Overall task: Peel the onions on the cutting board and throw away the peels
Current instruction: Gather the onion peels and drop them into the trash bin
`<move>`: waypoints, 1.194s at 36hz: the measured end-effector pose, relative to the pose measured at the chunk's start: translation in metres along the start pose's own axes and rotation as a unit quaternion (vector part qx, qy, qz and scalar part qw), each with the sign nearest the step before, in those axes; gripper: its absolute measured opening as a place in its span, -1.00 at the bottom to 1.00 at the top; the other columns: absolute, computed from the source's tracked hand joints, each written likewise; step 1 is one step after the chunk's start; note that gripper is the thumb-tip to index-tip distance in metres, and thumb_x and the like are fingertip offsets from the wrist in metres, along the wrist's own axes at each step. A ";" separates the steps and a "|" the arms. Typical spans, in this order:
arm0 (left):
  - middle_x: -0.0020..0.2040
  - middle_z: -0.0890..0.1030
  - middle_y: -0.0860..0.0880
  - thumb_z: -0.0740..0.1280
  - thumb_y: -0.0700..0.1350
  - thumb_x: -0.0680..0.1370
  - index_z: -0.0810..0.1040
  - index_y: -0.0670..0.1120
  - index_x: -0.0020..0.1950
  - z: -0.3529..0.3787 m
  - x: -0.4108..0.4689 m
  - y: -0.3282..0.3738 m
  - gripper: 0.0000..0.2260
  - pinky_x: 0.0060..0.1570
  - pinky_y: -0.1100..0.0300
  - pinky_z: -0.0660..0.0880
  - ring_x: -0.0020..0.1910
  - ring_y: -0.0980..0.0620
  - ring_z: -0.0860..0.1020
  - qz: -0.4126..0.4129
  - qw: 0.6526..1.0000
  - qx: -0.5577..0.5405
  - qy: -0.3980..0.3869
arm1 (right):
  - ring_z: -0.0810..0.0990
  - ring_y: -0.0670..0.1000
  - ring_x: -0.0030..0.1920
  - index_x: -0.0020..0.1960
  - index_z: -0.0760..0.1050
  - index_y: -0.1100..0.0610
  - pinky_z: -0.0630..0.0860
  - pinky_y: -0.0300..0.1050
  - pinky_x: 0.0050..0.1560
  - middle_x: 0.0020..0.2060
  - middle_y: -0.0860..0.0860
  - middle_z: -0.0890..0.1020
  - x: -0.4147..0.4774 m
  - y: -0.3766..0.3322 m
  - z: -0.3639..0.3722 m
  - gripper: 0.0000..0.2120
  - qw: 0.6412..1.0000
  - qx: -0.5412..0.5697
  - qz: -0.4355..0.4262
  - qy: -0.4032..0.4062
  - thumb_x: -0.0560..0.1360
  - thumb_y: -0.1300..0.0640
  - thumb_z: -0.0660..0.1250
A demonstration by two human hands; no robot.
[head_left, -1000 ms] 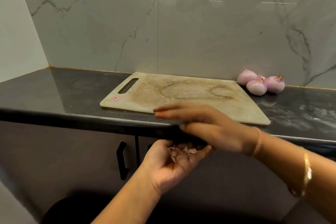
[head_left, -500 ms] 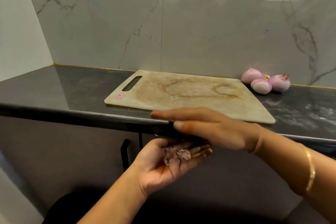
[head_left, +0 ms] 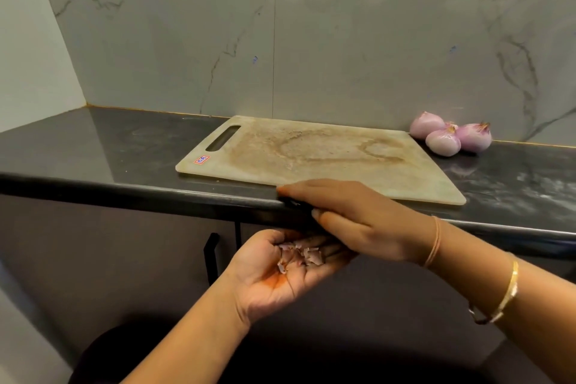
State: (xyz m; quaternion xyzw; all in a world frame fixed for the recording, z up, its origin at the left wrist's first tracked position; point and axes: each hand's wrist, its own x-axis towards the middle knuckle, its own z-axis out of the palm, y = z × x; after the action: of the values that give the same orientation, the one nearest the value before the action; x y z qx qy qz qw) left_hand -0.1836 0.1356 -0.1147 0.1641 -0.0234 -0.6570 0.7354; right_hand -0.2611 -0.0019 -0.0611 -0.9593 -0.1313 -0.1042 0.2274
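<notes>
Three peeled purple onions (head_left: 448,134) lie together on the black counter, just past the far right corner of the stained cutting board (head_left: 314,159). My left hand (head_left: 280,271) is cupped palm up below the counter's front edge and carries a small heap of onion peels (head_left: 299,256). My right hand (head_left: 352,218) lies flat with straight fingers along the counter edge, right above the left palm, its fingertips at the board's near edge. The board itself is bare.
The black counter (head_left: 93,150) runs left to right against a marble wall. Dark cabinet doors with a black handle (head_left: 212,256) sit under it. A pale side wall closes the left end.
My right hand has slid a little toward me across the counter edge, over the cupped left hand. The peels stay in the left palm. The view has shifted slightly.
</notes>
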 end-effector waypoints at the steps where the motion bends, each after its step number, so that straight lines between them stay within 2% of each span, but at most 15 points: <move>1: 0.20 0.47 -0.47 0.11 -0.20 0.53 0.45 -0.51 0.19 0.001 -0.001 0.000 -0.59 0.07 -0.23 0.45 0.07 -0.40 0.56 0.002 1.000 0.003 0.002 | 0.44 -0.16 0.28 0.43 0.36 0.12 0.34 -0.28 0.31 0.31 0.00 0.51 -0.001 -0.001 0.000 -0.52 1.000 0.030 -0.003 -0.004 0.51 0.21 0.11; 4: 0.22 0.45 -0.49 0.08 -0.19 0.54 0.43 -0.51 0.22 0.001 -0.001 -0.002 -0.57 0.01 -0.27 0.45 0.13 -0.40 0.51 0.006 1.000 -0.001 0.012 | 0.47 -0.12 0.32 0.37 0.40 0.11 0.38 -0.24 0.32 0.27 0.04 0.56 -0.005 -0.006 -0.003 -0.50 0.976 0.218 0.011 0.001 0.46 0.32 0.08; 7: 0.21 0.45 -0.49 0.07 -0.20 0.52 0.43 -0.54 0.18 0.002 -0.003 -0.002 -0.57 0.10 -0.26 0.45 0.16 -0.42 0.48 0.011 1.000 -0.011 0.013 | 0.53 -0.06 0.27 0.30 0.44 0.10 0.42 -0.23 0.28 0.20 0.06 0.60 -0.005 -0.007 -0.008 -0.50 0.957 0.281 0.005 0.067 0.43 0.36 0.04; 11: 0.17 0.46 -0.52 0.10 -0.23 0.48 0.43 -0.56 0.15 0.005 -0.005 -0.004 -0.57 0.21 -0.28 0.23 0.15 -0.43 0.44 0.026 0.999 -0.026 0.024 | 0.55 -0.09 0.23 0.28 0.44 0.05 0.45 -0.22 0.26 0.18 0.02 0.61 -0.001 0.001 -0.011 -0.52 0.963 0.237 0.019 0.124 0.44 0.32 0.04; 15: 0.17 0.47 -0.51 0.10 -0.25 0.48 0.44 -0.55 0.15 0.006 -0.004 -0.005 -0.59 0.22 -0.27 0.21 0.17 -0.41 0.43 0.026 0.999 -0.020 0.026 | 0.50 -0.15 0.24 0.37 0.39 0.01 0.41 -0.25 0.29 0.22 0.01 0.58 -0.002 0.003 -0.005 -0.52 0.995 0.075 0.020 0.063 0.47 0.15 0.05; 19: 0.19 0.48 -0.47 0.11 -0.23 0.50 0.44 -0.52 0.19 0.005 -0.003 -0.004 -0.59 0.26 -0.24 0.21 0.18 -0.37 0.46 0.018 1.000 -0.009 0.020 | 0.45 -0.11 0.21 0.45 0.33 0.10 0.36 -0.29 0.23 0.27 0.01 0.53 -0.001 0.001 -0.001 -0.45 0.999 -0.045 0.005 0.026 0.48 0.05 0.02; 21: 0.18 0.49 -0.46 0.12 -0.24 0.49 0.45 -0.51 0.18 0.006 -0.002 -0.005 -0.60 0.26 -0.22 0.25 0.16 -0.36 0.48 0.017 1.000 -0.001 0.020 | 0.47 -0.12 0.19 0.42 0.37 0.11 0.38 -0.27 0.22 0.23 0.01 0.56 0.001 -0.002 0.000 -0.48 1.000 -0.017 0.007 0.018 0.47 0.16 0.09; 24: 0.20 0.48 -0.47 0.11 -0.22 0.50 0.44 -0.51 0.21 0.007 0.000 -0.007 -0.58 0.14 -0.25 0.45 0.20 -0.37 0.46 0.018 1.000 0.002 0.025 | 0.60 -0.07 0.13 0.24 0.52 0.11 0.48 -0.20 0.20 0.07 0.05 0.65 0.003 -0.007 -0.004 -0.54 0.980 0.191 0.016 0.045 0.41 0.31 0.09; 26: 0.19 0.47 -0.49 0.11 -0.22 0.49 0.45 -0.53 0.18 0.008 -0.001 -0.008 -0.58 0.02 -0.29 0.46 0.20 -0.40 0.45 0.018 1.000 -0.005 0.024 | 0.64 -0.02 0.06 0.14 0.55 0.11 0.52 -0.20 0.13 -0.02 0.09 0.67 0.004 -0.010 -0.009 -0.57 0.963 0.257 0.002 0.084 0.41 0.36 0.07; 30: 0.17 0.47 -0.50 0.10 -0.23 0.48 0.44 -0.54 0.16 0.006 -0.001 -0.008 -0.58 0.20 -0.28 0.31 0.17 -0.41 0.45 0.021 0.999 -0.019 0.027 | 0.56 -0.21 0.13 0.17 0.53 0.04 0.42 -0.42 0.09 0.09 -0.08 0.63 0.008 -0.006 -0.020 -0.59 0.973 0.194 0.026 0.119 0.44 0.30 0.08; 33: 0.17 0.47 -0.51 0.08 -0.23 0.51 0.43 -0.56 0.16 0.004 -0.001 -0.006 -0.59 0.22 -0.27 0.24 0.15 -0.42 0.45 0.016 0.999 -0.030 0.025 | 0.42 -0.19 0.30 0.34 0.46 0.06 0.28 -0.35 0.32 0.28 -0.04 0.53 0.010 0.012 -0.032 -0.66 0.987 0.013 0.087 0.137 0.61 0.11 0.11; 36: 0.13 0.48 -0.53 0.10 -0.26 0.47 0.45 -0.58 0.11 0.005 -0.001 -0.007 -0.60 0.22 -0.27 0.23 0.12 -0.42 0.45 0.017 0.999 -0.028 0.033 | 0.18 -0.04 0.48 0.52 0.18 0.06 -0.03 -0.28 0.38 0.50 0.02 0.25 0.007 0.022 -0.036 -0.51 0.959 -0.188 0.211 -0.011 0.66 -0.10 -0.04; 38: 0.13 0.49 -0.52 0.11 -0.27 0.45 0.46 -0.57 0.10 0.006 0.000 -0.008 -0.60 0.23 -0.27 0.23 0.12 -0.41 0.45 0.021 0.999 -0.021 0.033 | 0.04 -0.02 0.53 0.57 0.00 0.03 -0.10 -0.22 0.41 0.56 0.04 0.08 0.005 0.020 -0.030 -0.43 0.934 -0.263 0.222 -0.101 0.62 -0.18 -0.13; 41: 0.18 0.48 -0.48 0.12 -0.25 0.48 0.45 -0.52 0.18 0.005 0.003 -0.007 -0.60 0.24 -0.25 0.30 0.19 -0.38 0.45 0.014 0.999 -0.017 0.028 | -0.16 -0.16 0.52 0.57 -0.12 -0.02 -0.28 -0.37 0.35 0.57 -0.06 -0.09 0.004 -0.002 -0.020 -0.38 0.952 -0.222 0.158 -0.140 0.58 -0.23 -0.15; 43: 0.16 0.52 -0.44 0.14 -0.23 0.47 0.50 -0.48 0.14 0.006 0.001 -0.007 -0.61 0.09 -0.23 0.50 0.11 -0.35 0.54 0.020 1.000 0.000 0.025 | -0.21 -0.28 0.48 0.56 -0.09 -0.05 -0.34 -0.40 0.38 0.55 -0.16 -0.09 0.003 -0.019 -0.012 -0.40 0.967 -0.158 0.097 -0.173 0.58 -0.24 -0.15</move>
State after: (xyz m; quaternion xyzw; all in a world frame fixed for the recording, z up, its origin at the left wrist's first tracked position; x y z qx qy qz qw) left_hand -0.1914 0.1332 -0.1108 0.1796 -0.0084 -0.6381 0.7487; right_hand -0.2652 0.0092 -0.0418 -0.9946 -0.0569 0.0660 0.0554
